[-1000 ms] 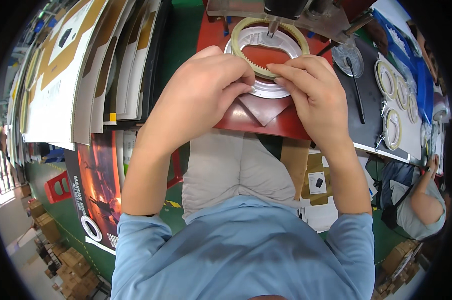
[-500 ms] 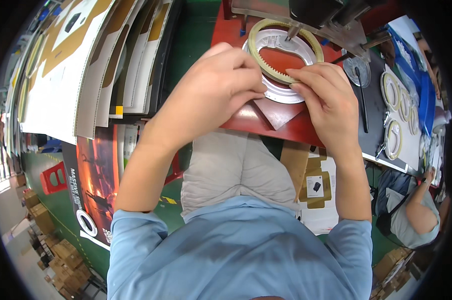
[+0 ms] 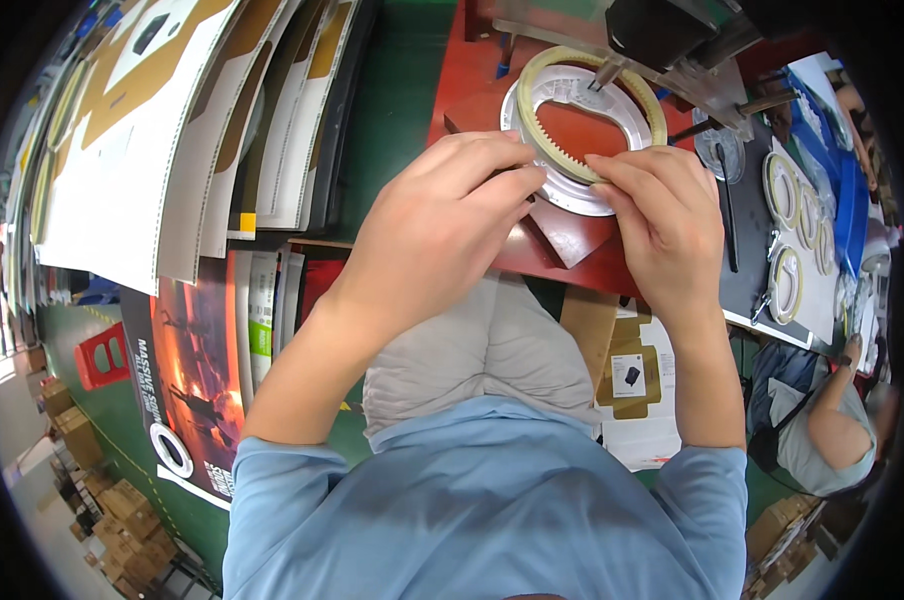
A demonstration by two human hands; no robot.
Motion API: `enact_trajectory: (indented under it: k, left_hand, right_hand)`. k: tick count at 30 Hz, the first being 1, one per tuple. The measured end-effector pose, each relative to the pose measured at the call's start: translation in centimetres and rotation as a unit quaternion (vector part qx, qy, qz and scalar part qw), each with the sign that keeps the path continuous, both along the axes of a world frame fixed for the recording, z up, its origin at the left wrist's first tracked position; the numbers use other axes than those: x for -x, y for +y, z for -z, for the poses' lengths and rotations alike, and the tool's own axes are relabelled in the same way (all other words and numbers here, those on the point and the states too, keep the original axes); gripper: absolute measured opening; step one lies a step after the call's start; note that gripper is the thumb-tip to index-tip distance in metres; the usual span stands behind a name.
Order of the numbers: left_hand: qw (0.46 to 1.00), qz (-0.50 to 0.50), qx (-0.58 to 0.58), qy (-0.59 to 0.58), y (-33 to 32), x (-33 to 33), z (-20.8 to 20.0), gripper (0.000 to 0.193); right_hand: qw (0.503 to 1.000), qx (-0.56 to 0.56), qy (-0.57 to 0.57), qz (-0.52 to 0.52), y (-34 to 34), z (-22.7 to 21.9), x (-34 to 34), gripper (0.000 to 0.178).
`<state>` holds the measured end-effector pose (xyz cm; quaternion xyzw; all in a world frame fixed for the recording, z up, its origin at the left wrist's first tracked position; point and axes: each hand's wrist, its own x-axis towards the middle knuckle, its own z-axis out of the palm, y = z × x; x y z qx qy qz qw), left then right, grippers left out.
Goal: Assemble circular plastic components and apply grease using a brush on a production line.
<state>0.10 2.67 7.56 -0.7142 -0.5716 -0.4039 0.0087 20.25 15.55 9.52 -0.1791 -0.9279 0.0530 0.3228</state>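
Observation:
A cream ring with teeth on its inner edge point(image 3: 656, 115) lies tilted over a white metal ring point(image 3: 575, 196), partly covering it. My right hand point(image 3: 669, 205) pinches the near right edge of the toothed ring between thumb and fingers. At the left side of the white ring is my left hand point(image 3: 452, 215), its fingertips pressed together; what they hold, if anything, is hidden. Both rings rest on a dark angular plate point(image 3: 572, 236) on the red worktop point(image 3: 462, 85). A thin metal pin from a press-like fixture point(image 3: 662, 45) points down into the ring area.
Tall stacks of printed cardboard sheets point(image 3: 102, 220) stand at the left. To the right, several similar rings point(image 3: 787, 285) lie on a dark bench beside a black rod point(image 3: 727, 215) and a clear round dish point(image 3: 714, 150). A co-worker's arm point(image 3: 840, 420) shows at the far right.
The rings and worktop appear slightly lower and farther right in view. My left hand has shifted right and down, fingertips still together; my right hand keeps its pinch on the toothed ring.

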Motion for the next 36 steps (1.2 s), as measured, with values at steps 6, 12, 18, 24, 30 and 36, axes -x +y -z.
enact_trajectory:
  k: [6, 12, 18, 24, 30, 36]
  left_hand:
    - [0.999, -0.050, 0.006, -0.002, -0.7, -0.5, 0.7, 0.035]
    - [0.995, -0.069, 0.011, -0.065, -1.0, -0.6, 0.6, 0.032]
    - [0.979, -0.116, 0.006, -0.170, 0.8, -0.9, 0.0, 0.015]
    - [0.979, -0.163, -0.056, -0.105, 4.7, -0.8, 1.0, 0.021]
    - [0.963, -0.167, -0.065, -0.199, 5.2, -1.5, 1.1, 0.019]
    - [0.945, -0.154, 0.025, -0.287, 4.9, -2.0, -1.4, 0.022]
  right_hand:
    - [1.000, -0.013, 0.004, 0.023, -1.3, -0.1, 0.5, 0.022]
    - [0.998, -0.009, 0.008, 0.055, -2.8, 0.2, 1.2, 0.022]
    - [0.998, -0.010, 0.005, 0.068, -3.5, 0.5, 1.5, 0.019]
    - [0.997, -0.011, -0.015, 0.075, -3.7, 0.0, 1.5, 0.020]
    - [0.997, -0.054, -0.035, 0.044, -3.0, 0.2, 1.5, 0.026]
    - [0.998, -0.037, -0.044, 0.035, -2.5, 0.6, 0.7, 0.027]
